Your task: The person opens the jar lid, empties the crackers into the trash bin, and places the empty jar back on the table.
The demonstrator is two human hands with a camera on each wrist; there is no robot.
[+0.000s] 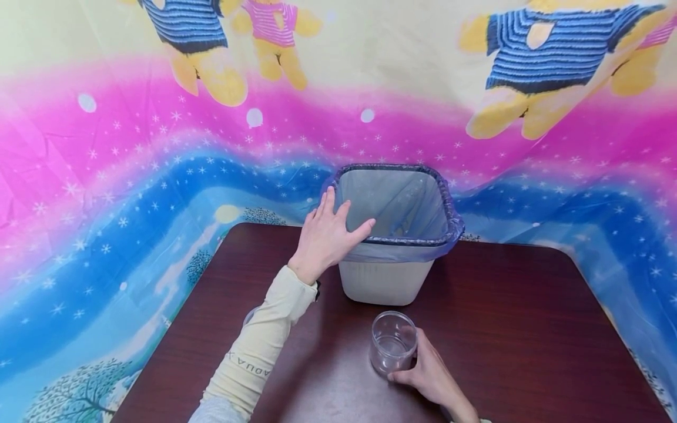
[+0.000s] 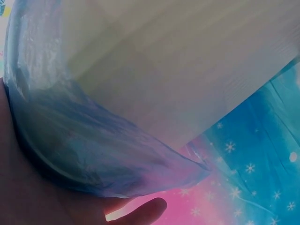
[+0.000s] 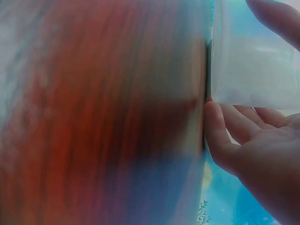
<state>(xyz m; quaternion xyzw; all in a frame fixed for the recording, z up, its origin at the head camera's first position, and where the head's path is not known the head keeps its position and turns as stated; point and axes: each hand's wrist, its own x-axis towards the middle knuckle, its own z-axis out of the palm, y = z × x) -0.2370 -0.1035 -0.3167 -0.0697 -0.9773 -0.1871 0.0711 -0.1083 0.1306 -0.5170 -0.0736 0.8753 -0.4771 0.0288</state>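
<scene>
A light trash bin (image 1: 385,276) with a bluish plastic liner (image 1: 455,232) folded over its dark rim stands toward the back of the table. At the bin's near left corner is my left hand (image 1: 325,232), its fingers straight and spread along the rim. From the left wrist view, the liner's overhang (image 2: 117,154) lies right by that hand. My right hand (image 1: 431,367) holds a clear cylindrical jar (image 1: 391,346) by its right side, in front of the bin. Fingers and thumb reach around the jar (image 3: 253,70) in the right wrist view, and its mouth faces up.
The dark red-brown table (image 1: 518,329) has rounded far corners. Partly hidden behind the left sleeve (image 1: 259,346) is the edge of another clear round thing (image 1: 250,316). A colourful printed cloth (image 1: 317,117) with bears and snowflakes hangs behind and around the table.
</scene>
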